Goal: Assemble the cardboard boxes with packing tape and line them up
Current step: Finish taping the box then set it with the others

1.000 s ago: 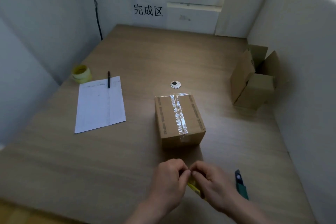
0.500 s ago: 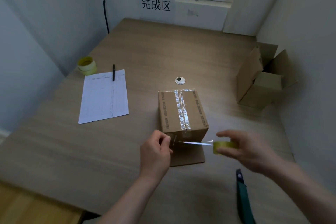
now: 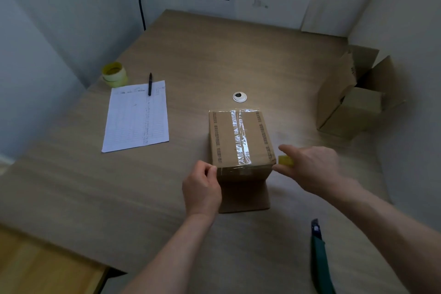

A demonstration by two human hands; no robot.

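While tape spans the box's point(image 3: 239, 137) near top edge mid-bench | left hand point(image 3: 202, 186) pinches tape end at left corner | right hand point(image 3: 310, 167) grips roll point(image 3: 285, 160) at right corner | advice: keep strip taut, level, press down before cutting.

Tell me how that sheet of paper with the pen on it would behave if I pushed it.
The sheet of paper lies flat and thin on the table, so it would probably slide easily and flop if lifted. The pen rests only across its far edge, so it would likely roll off rather than pin the sheet.
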